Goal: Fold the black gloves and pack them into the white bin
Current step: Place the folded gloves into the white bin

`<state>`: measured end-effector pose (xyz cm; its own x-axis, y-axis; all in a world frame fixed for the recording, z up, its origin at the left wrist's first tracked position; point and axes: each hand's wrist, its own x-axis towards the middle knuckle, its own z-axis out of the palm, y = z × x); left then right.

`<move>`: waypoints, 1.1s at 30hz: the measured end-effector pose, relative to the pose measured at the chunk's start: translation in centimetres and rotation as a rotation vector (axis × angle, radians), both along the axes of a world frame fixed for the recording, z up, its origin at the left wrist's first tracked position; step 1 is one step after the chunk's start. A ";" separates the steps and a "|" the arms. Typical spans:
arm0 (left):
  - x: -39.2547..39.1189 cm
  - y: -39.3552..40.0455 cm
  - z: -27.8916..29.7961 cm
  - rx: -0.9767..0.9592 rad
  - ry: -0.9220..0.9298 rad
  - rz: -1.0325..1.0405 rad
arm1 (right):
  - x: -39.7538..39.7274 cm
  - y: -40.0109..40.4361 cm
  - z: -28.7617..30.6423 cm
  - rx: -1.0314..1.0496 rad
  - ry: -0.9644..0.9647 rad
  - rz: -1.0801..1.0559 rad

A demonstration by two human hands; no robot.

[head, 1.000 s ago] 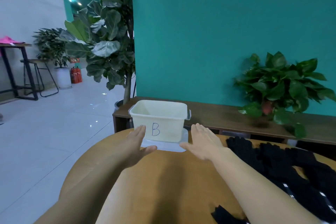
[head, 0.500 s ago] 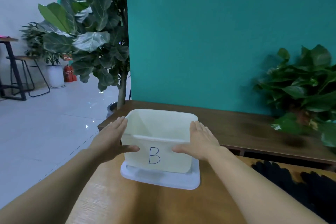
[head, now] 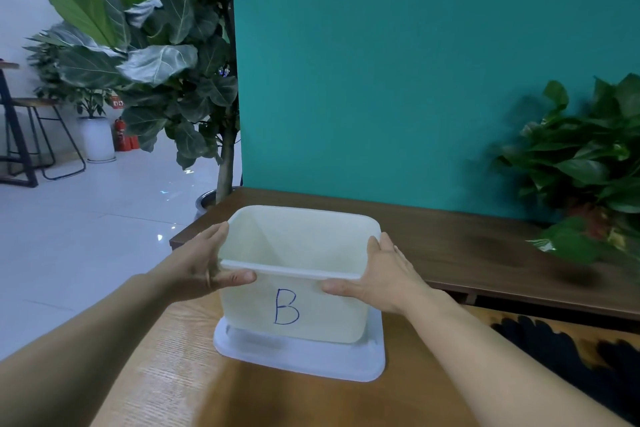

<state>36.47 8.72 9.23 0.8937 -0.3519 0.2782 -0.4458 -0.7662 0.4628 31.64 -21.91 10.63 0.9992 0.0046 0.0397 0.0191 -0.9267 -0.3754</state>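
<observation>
A white bin (head: 298,308) marked with a blue letter B stands on its flat white lid (head: 301,360) on the wooden table (head: 180,385), straight ahead of me. Nothing lies inside it. My left hand (head: 199,265) grips its left side, thumb across the front wall under the rim. My right hand (head: 384,276) grips the right side the same way. The black gloves (head: 568,357) lie in a dark heap at the lower right of the table, partly cut off by the frame's edge.
A dark wooden sideboard (head: 450,246) runs behind the table along a teal wall. A leafy potted plant (head: 588,170) stands on it at the right. A tall fig tree (head: 173,55) rises at the left, with stools and a white floor beyond.
Both hands reached forward from the table and took hold of the bin's two sides. The view moved closer to the bin, and most of the gloves slid out of frame.
</observation>
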 end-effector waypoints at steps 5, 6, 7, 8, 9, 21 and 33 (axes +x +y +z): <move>-0.7 -0.4 -0.1 -0.049 0.001 -0.012 | -0.1 -0.3 -0.5 0.039 -0.054 0.022; -0.9 -0.4 -0.1 -0.051 -0.002 -0.007 | -0.1 -0.4 -0.5 0.045 -0.062 0.026; -1.1 -0.4 -0.1 -0.052 -0.001 0.001 | -0.1 -0.4 -0.6 0.049 -0.068 0.033; -1.3 -0.4 -0.1 -0.050 0.003 0.008 | -0.2 -0.5 -0.6 0.053 -0.075 0.039; -1.6 -0.4 0.0 -0.052 0.006 0.015 | -0.3 -0.6 -0.6 0.057 -0.085 0.044; -11.2 -1.6 3.1 0.008 -0.010 0.143 | -7.3 -1.3 1.4 0.110 -0.172 0.099; -27.1 -5.0 -1.2 0.163 -0.020 0.213 | -22.8 -5.2 -2.2 0.141 -0.133 0.131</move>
<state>9.41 3.73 8.00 0.9474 -0.1980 0.2513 -0.2740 -0.9076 0.3182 8.88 -27.15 8.47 0.9764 0.1186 0.1807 0.1936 -0.8517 -0.4870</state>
